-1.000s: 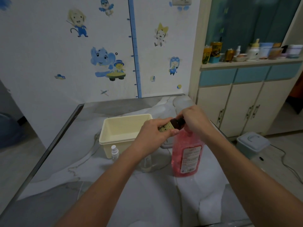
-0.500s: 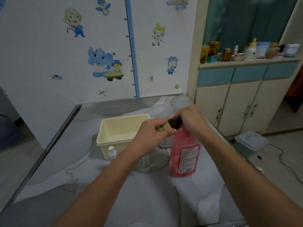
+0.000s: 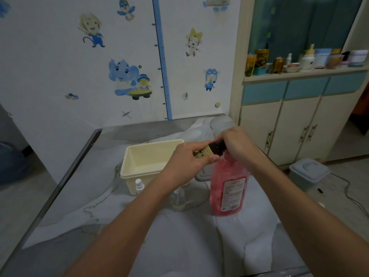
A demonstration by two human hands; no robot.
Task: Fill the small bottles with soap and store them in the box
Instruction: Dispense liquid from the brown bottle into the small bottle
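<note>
My left hand (image 3: 188,158) grips a small dark brown bottle (image 3: 214,148) with a yellowish label, held tilted above the table. My right hand (image 3: 236,141) is curled round the bottle's far end, hiding its top. Just below stands a big pink soap bottle (image 3: 229,188), its pump hidden by my right hand. The cream plastic box (image 3: 139,166) sits open and empty left of my hands. A small white-capped spray bottle (image 3: 139,185) stands at the box's front. A clear small bottle (image 3: 178,199) stands under my left forearm.
The table (image 3: 179,240) has a marbled grey-white top with a metal edge at left. A wall with cartoon stickers is behind. Right of the table stand a cabinet (image 3: 295,126) with jars on top and a lidded grey bin (image 3: 308,173) on the floor.
Both hands stay on the small brown bottle with hardly any shift. The view has drifted slightly.
</note>
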